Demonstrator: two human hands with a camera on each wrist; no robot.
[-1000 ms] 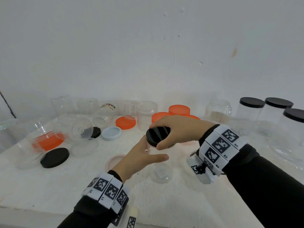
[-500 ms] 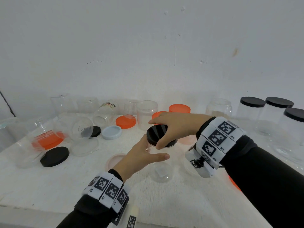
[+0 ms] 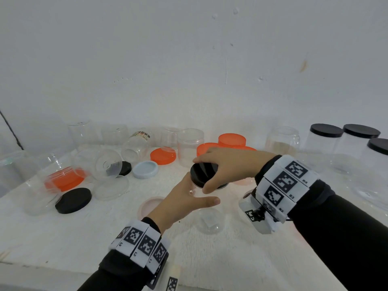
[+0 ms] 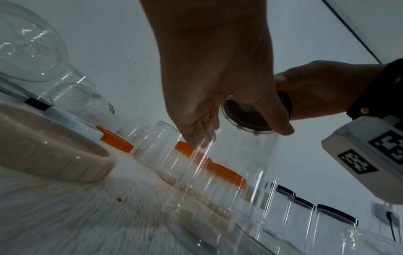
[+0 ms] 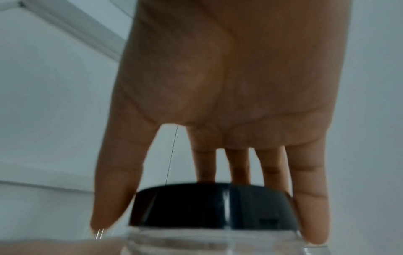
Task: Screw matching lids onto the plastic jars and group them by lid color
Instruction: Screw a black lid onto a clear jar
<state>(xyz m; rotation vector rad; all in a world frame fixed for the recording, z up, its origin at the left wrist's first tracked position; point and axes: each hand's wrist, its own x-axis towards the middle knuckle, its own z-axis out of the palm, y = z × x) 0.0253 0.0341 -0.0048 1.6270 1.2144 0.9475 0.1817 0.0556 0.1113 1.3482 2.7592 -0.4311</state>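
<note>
A clear plastic jar (image 3: 210, 222) stands upright on the white table (image 3: 63, 238), near the middle. My left hand (image 3: 199, 195) holds its upper wall, thumb on the near side and fingers round the far side. A black lid (image 3: 199, 171) sits on the jar's mouth. My right hand (image 3: 201, 174) grips that lid from above, thumb in front and fingers over the far rim. In the left wrist view the lid (image 4: 244, 120) is seen from below through the jar (image 4: 229, 172). The right wrist view has thumb and fingers spread round the lid (image 5: 209, 207).
Three black-lidded jars (image 3: 344, 143) stand at the right. Orange-lidded jars (image 3: 231, 140) sit behind my hands. On the left lie a loose orange lid (image 3: 162, 156), a pale blue lid (image 3: 144, 169), a black lid (image 3: 73, 200), a pink lid (image 3: 150, 205) and several open clear jars (image 3: 109, 164).
My right hand has turned on the black lid, and its wrist has swung a little up and right. The left hand and the jar stay in place.
</note>
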